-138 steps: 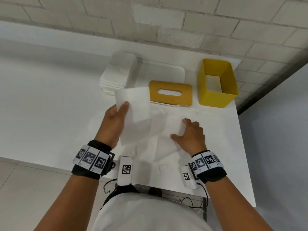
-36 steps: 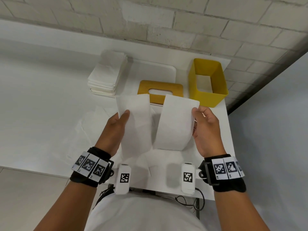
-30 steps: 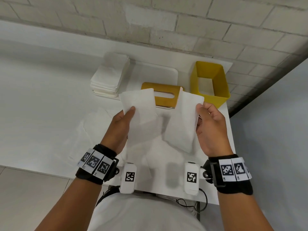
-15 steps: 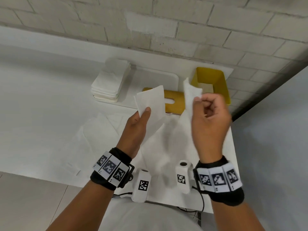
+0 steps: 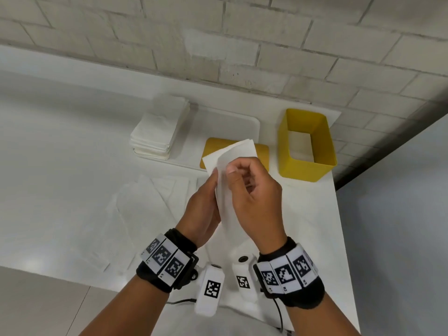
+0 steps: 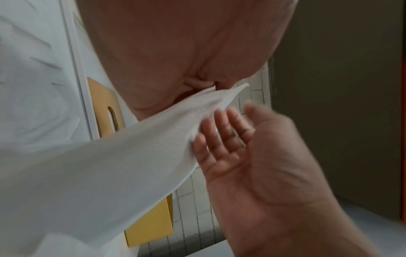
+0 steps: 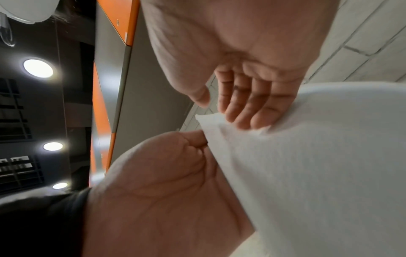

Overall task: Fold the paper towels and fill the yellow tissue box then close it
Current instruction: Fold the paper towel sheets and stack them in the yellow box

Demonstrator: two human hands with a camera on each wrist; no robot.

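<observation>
White paper towel (image 5: 238, 151) | halves now together (folded) | left hand (image 5: 202, 209), right hand (image 5: 254, 197) pinching it

the head view is bright and evenly lit, the white bench (image 5: 60, 166) near washed out, with soft shadows only. brick lines bow toward the edges. both wrist views are softer; the right hand (image 6: 252, 156) is motion-smeared. three round ceiling lights (image 7: 38, 68) glare against a dim room.
</observation>
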